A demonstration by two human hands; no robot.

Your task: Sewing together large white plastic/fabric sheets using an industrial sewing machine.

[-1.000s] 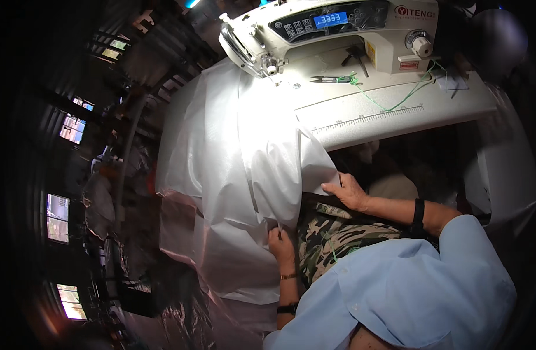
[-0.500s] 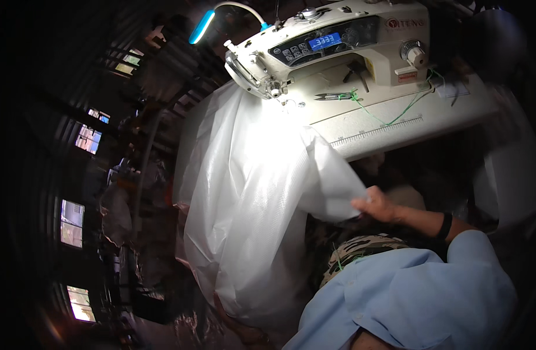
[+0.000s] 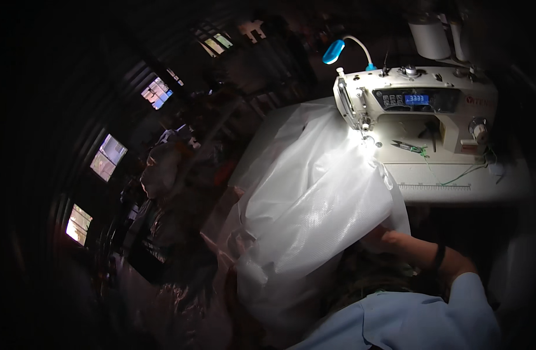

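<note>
A large white woven plastic sheet [image 3: 314, 216] drapes from under the needle of a sewing machine [image 3: 419, 105] down over the table's left front and toward my lap. My right hand [image 3: 381, 238] is at the sheet's right lower edge and grips it, its fingertips covered by the material. My left arm [image 3: 236, 303] shows only dimly at the sheet's lower left. The left hand is lost in shadow and folds of sheeting, so its fingers cannot be made out. Bright light falls on the sheet around the needle.
A blue gooseneck lamp [image 3: 334, 52] rises above the machine head. Thread snips [image 3: 408, 147] and loose green thread [image 3: 463, 175] lie on the machine bed, which has a ruler scale [image 3: 437, 187] near its front edge. Thread cones [image 3: 429, 39] stand behind. Dark clutter fills the left.
My view has turned, so the machine appears farther right and lower. The sheet's right corner, stretched out in my right hand before, is now folded nearer the needle, with the hand partly beneath it.
</note>
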